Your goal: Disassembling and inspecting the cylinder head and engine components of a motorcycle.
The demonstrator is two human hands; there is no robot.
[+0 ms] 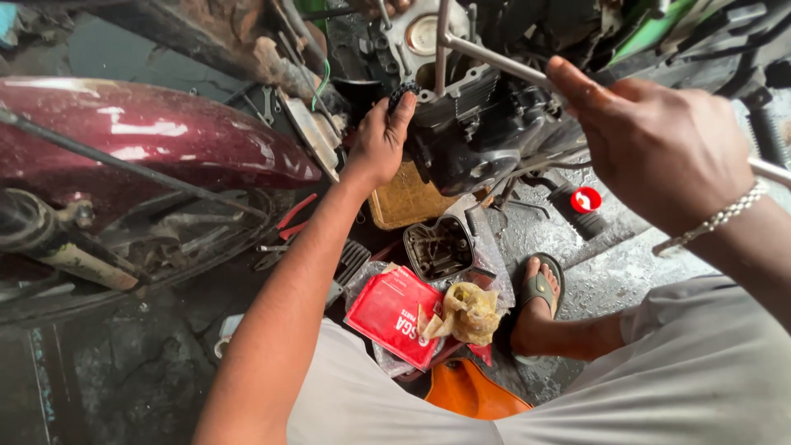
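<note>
Left fingers: curled together on a small black toothed part at the near face of the dark grey metal motorcycle engine.
Left hand: pressed against the engine's left side.
Right fingers: clamped round a long silver T-handle wrench reaching into the engine top.
Right hand: right of the engine, beaded bracelet at the wrist.
Below engine: open black metal cover, red parts packet, crumpled yellow rag.
Left of engine: maroon fuel tank.

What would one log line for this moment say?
left hand: holds black chain at engine | right hand: grips metal T-bar tool | floor: red packet, rag
</note>
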